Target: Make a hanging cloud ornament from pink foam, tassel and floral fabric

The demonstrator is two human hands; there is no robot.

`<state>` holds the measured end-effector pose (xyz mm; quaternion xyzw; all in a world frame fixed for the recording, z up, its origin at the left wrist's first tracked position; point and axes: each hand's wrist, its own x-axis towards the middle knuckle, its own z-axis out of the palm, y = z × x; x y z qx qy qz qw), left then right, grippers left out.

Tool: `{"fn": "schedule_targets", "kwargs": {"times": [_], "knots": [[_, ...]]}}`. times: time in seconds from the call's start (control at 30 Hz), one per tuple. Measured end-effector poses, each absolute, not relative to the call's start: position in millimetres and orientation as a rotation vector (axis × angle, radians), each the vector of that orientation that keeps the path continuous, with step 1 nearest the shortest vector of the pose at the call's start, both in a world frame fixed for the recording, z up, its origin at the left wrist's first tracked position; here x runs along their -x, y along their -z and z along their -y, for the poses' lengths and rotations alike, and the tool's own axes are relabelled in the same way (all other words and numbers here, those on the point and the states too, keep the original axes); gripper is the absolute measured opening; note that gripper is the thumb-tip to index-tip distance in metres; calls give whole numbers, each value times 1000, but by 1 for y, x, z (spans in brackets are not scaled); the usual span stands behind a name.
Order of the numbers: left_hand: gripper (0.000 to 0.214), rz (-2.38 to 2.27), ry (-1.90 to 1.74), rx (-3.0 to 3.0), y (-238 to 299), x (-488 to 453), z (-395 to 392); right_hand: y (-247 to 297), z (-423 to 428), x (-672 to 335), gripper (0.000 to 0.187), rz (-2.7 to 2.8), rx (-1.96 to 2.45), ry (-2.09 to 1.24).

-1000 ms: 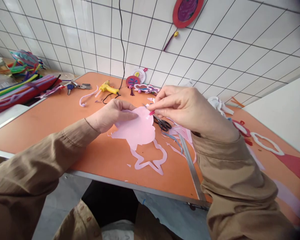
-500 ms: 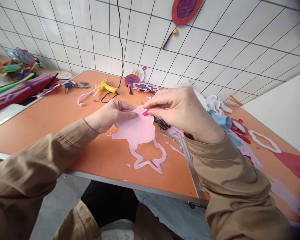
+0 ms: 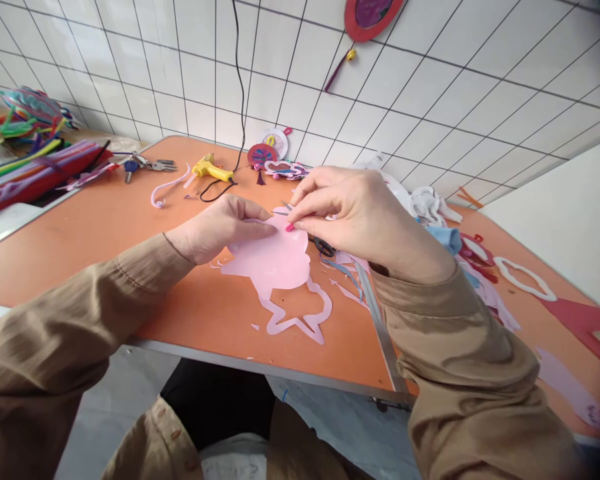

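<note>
My left hand pinches the left edge of a pale pink paper cutout held just above the orange table. My right hand is closed in a pinch at the cutout's top edge, gripping a tiny bright pink piece. A thin metal point shows just above the fingers; I cannot tell what it is. Under the cutout lies a pink paper outline scrap. Black-handled scissors lie on the table, partly hidden behind my right hand.
A yellow glue gun with a black cord, keys and finished paper ornaments lie at the back. Bundled pipe cleaners sit far left. Paper scraps and a white cloud outline cover the right side. A metal ruler runs toward the front edge.
My right hand's pinch has shifted slightly left along the cutout's top edge. The view has drifted a little; my left hand keeps its grip.
</note>
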<state>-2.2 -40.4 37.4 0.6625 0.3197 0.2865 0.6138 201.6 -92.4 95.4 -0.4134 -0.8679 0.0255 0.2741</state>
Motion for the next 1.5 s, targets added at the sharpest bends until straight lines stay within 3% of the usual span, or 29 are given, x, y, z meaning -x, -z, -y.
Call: {"fn": "schedule_targets", "kwargs": {"times": [1.17, 1.5], "knots": [[21, -700, -623, -1462, -39, 2, 44, -91, 91, -201, 29, 2355, 1043, -68], [32, -678, -630, -1434, -37, 0, 42, -89, 91, -201, 28, 2341, 1069, -72]]}}
